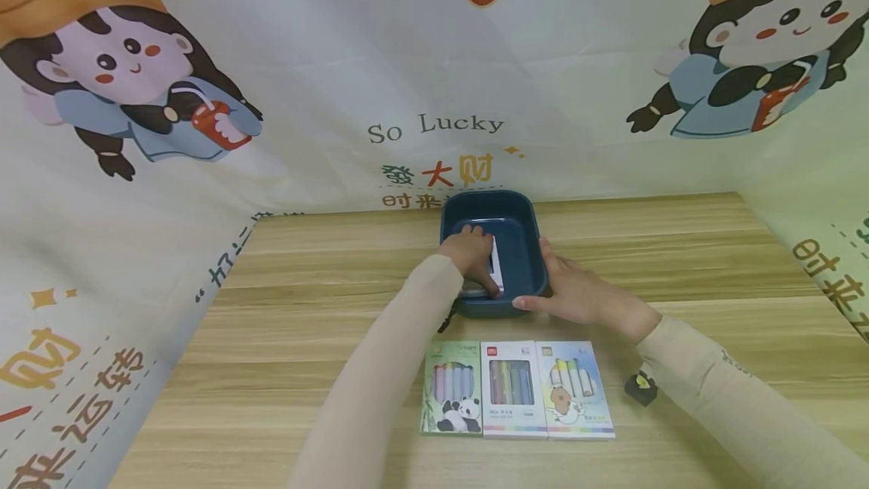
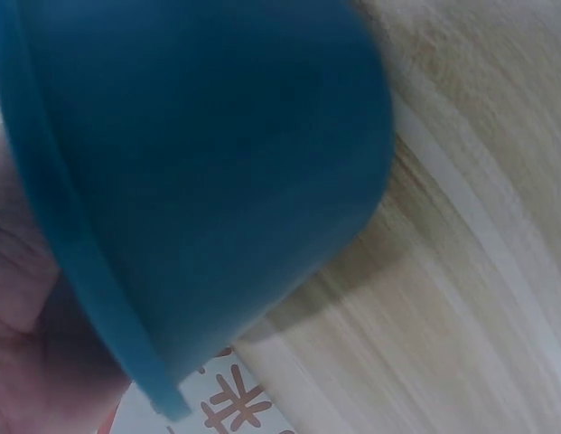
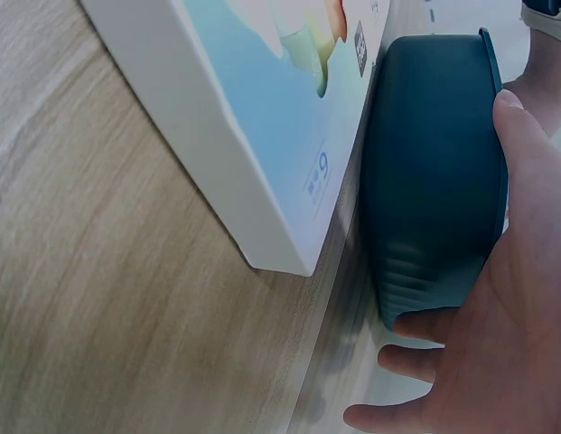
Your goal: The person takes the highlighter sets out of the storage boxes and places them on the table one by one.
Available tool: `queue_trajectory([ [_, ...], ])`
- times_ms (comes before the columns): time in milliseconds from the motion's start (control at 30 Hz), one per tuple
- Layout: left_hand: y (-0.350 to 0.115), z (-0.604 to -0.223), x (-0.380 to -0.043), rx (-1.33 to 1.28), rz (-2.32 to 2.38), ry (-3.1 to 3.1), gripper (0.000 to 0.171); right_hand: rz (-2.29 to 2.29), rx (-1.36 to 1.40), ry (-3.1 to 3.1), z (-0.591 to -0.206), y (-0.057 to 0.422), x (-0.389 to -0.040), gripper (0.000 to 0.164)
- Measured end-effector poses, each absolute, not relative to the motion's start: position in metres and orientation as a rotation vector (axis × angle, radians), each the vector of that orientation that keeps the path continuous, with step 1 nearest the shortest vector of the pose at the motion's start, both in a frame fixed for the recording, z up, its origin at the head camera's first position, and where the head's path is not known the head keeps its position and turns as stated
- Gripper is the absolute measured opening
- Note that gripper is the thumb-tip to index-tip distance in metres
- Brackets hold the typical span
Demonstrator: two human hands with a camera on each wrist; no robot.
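A dark blue plastic basin (image 1: 532, 247) stands near the back edge of the wooden table. My left hand (image 1: 471, 255) reaches inside it, fingers toward the far end and thumb toward the near end, gripping a white flat box (image 1: 496, 262) mostly hidden under the palm. In the left wrist view the basin's outer wall (image 2: 208, 181) covers most of that hand. My right hand (image 1: 577, 289) is at the basin's near right corner. Its thumb lies along the rim, and its other fingers extend loosely beside the wall (image 3: 434, 181).
Three flat boxes of coloured pens lie side by side in front of the basin: a green panda box (image 1: 451, 391), a white box (image 1: 512, 391) and a light blue cartoon box (image 1: 575, 391). A printed cloth (image 1: 326, 81) hangs behind the table.
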State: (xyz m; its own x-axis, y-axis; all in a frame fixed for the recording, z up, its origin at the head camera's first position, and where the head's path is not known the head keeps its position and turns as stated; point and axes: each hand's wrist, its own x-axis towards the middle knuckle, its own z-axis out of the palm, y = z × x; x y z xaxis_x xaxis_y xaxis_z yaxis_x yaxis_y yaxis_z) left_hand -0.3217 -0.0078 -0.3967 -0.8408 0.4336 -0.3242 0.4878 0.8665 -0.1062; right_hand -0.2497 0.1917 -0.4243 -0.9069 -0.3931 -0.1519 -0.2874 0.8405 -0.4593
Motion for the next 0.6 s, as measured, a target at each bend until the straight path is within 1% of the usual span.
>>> queue_trajectory([
  [233, -0.008, -0.384, -0.324, 0.722, -0.208, 2.765, 0.104, -0.662, -0.544, 2.769, -0.424, 0.192, -0.250, 0.123],
  [433, -0.006, -0.369, -0.326, 0.727, -0.198, 2.768, 0.106, -0.659, -0.547, 2.766, -0.424, 0.192, -0.250, 0.122],
  [600, -0.007, -0.364, -0.326, 0.757, -0.214, 2.765, 0.108, -0.653, -0.540, 2.763, -0.423, 0.191, -0.249, 0.122],
])
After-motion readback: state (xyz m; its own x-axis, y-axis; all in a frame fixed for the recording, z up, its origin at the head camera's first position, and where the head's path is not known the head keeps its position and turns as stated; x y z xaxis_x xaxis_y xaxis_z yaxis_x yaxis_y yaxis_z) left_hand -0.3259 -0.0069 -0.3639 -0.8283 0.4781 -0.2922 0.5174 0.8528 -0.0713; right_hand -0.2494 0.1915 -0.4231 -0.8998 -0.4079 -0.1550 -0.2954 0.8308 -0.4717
